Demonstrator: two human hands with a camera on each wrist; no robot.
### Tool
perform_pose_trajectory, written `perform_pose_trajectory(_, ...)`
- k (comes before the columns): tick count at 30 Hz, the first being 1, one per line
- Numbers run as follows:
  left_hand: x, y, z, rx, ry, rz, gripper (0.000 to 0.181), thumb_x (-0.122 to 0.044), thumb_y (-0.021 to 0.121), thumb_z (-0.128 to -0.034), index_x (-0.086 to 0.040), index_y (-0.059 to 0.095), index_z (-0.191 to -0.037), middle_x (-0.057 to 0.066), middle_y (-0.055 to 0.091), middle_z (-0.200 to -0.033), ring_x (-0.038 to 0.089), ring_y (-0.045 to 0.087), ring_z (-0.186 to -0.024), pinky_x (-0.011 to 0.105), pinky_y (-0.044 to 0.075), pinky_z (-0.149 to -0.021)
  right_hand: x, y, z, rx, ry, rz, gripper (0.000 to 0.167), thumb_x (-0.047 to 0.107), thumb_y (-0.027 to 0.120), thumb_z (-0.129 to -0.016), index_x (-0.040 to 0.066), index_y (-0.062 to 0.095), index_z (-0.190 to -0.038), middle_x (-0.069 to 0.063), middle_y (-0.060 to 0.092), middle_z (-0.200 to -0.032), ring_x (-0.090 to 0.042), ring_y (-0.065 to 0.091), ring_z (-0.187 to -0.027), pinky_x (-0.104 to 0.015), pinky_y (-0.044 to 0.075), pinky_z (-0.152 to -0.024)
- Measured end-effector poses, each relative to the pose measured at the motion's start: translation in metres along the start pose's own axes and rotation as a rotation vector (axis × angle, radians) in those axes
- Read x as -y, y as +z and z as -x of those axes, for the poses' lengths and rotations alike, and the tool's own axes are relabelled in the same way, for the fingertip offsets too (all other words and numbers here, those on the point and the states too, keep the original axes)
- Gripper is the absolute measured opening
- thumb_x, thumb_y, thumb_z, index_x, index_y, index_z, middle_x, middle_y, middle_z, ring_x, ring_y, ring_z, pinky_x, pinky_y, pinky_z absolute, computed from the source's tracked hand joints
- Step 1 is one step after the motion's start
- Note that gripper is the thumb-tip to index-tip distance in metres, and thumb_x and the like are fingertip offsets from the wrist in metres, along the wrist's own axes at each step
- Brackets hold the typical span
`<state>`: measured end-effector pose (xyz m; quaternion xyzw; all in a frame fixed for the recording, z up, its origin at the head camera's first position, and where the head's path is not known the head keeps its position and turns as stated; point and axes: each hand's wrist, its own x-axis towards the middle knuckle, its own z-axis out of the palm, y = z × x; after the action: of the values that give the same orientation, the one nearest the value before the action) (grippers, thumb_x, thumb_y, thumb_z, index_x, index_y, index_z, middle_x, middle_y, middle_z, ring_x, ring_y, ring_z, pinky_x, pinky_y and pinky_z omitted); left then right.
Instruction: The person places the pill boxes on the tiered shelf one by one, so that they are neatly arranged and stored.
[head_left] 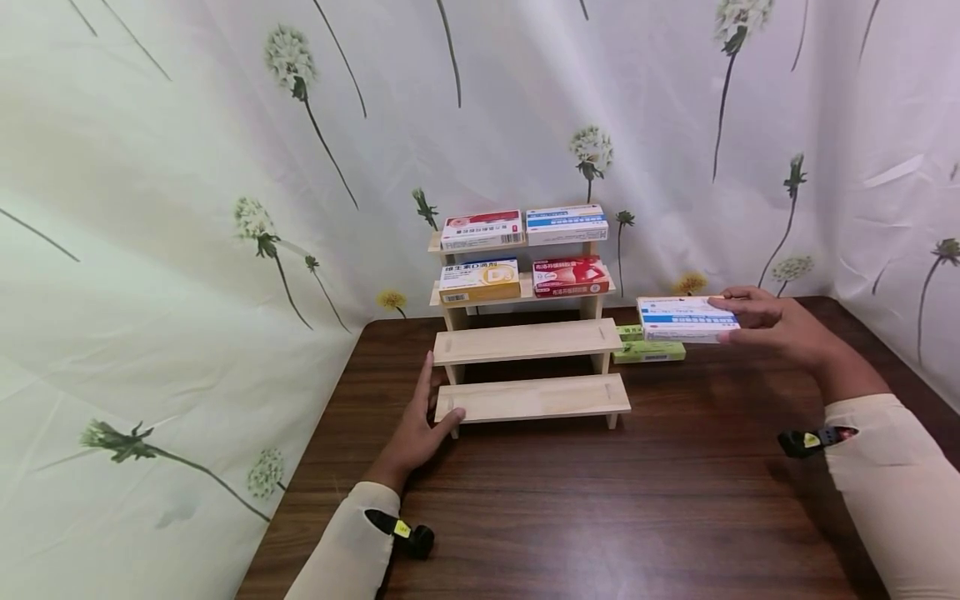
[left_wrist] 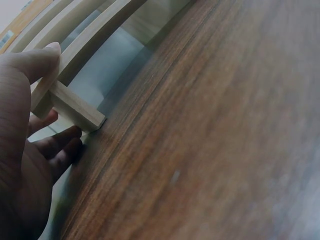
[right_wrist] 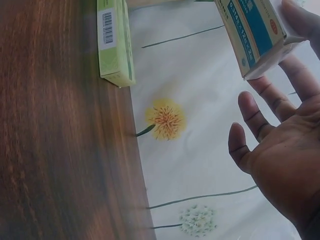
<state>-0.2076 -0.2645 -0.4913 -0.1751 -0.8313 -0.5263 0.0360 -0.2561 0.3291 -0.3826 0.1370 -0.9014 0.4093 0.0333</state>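
Note:
A stepped wooden display rack (head_left: pixel 532 398) with tiers rising toward the back stands on the table. My left hand (head_left: pixel 415 429) holds the left end of its lowest tier; in the left wrist view the thumb lies on the board's edge and the fingers (left_wrist: pixel 62 142) are beside the support leg. At the right, my right hand (head_left: pixel 783 329) pinches the end of a white and blue medicine box (head_left: pixel 686 321), raised off the table beside the rack. The right wrist view shows that box (right_wrist: pixel 257 32) between thumb and fingers, the other fingers spread.
Green medicine boxes (head_left: pixel 649 353) lie on the table right of the rack, partly behind the held box. The top tier bears a red and white box (head_left: pixel 482 230) and a blue and white box (head_left: pixel 567 225); below are a yellow box (head_left: pixel 480 281) and a red box (head_left: pixel 571 277). Floral curtains (head_left: pixel 225 125) surround the table.

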Motion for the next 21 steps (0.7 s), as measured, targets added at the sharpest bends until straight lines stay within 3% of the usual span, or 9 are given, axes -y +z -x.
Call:
perform_pose_trajectory(5, -0.001, 0.0, 0.0, -0.001, -0.018, -0.003, 0.108, -0.024, 0.075, -0.106, -0.04, -0.005, -0.176, 0.024, 0.029, -0.178, 0.048, 0.053, -0.15, 0.067, 0.043, -0.119, 0.005, 0.001, 0.002, -0.005, 0.002, -0.019, 0.065, 0.013, 0.086, -0.095, 0.013, 0.062, -0.155, 0.005, 0.047, -0.157, 0.009, 0.058, -0.109, -0.012, 0.044, -0.087)
perform_pose_trajectory(10, -0.002, 0.0, 0.001, -0.003, -0.021, -0.008, 0.108, -0.026, 0.075, -0.106, -0.041, -0.006, -0.176, 0.024, 0.028, -0.178, 0.049, 0.051, -0.151, 0.068, 0.042, -0.119, 0.012, 0.004, 0.004, -0.002, -0.062, -0.076, 0.063, 0.006, 0.084, -0.094, 0.011, 0.064, -0.153, 0.02, 0.05, -0.147, 0.004, 0.062, -0.109, -0.015, 0.048, -0.086)
perform_pose_trajectory(21, -0.001, 0.0, 0.0, -0.005, -0.029, -0.011, 0.108, -0.027, 0.075, -0.1061, -0.042, -0.006, -0.175, 0.022, 0.019, -0.182, 0.049, 0.051, -0.151, 0.069, 0.041, -0.121, 0.027, 0.014, 0.004, 0.031, -0.198, -0.146, 0.063, -0.006, 0.084, -0.089, 0.004, 0.067, -0.149, 0.019, 0.056, -0.143, -0.002, 0.069, -0.104, -0.018, 0.055, -0.082)
